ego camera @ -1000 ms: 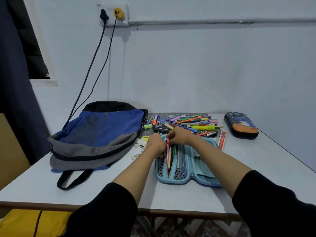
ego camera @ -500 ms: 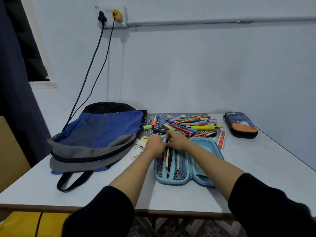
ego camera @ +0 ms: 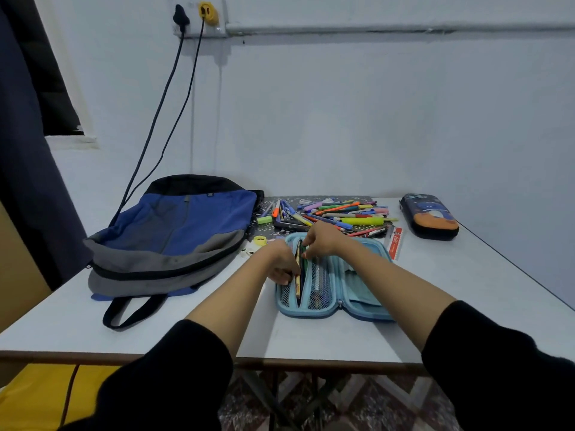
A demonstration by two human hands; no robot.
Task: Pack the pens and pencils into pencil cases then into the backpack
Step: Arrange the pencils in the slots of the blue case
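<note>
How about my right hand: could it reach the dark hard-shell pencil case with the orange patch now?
Probably yes. The dark pencil case lies alone on that side, only a flat red ruler between; the right hand is pinching pens in the light-blue case, though.

1. The pencil case (ego camera: 364,311) under my left hand (ego camera: 280,263) is light blue.
2. The pencils (ego camera: 298,279) at my right hand (ego camera: 322,241) are yellow and green.
3. The backpack (ego camera: 186,225) left of both is blue, grey and black.

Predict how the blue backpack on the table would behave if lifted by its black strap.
The blue backpack would probably sag and fold, since its fabric lies slumped and creased on the table. It is likely light, as it looks flat and unfilled. Its strap curls limply, so it should not hold shape.
</note>
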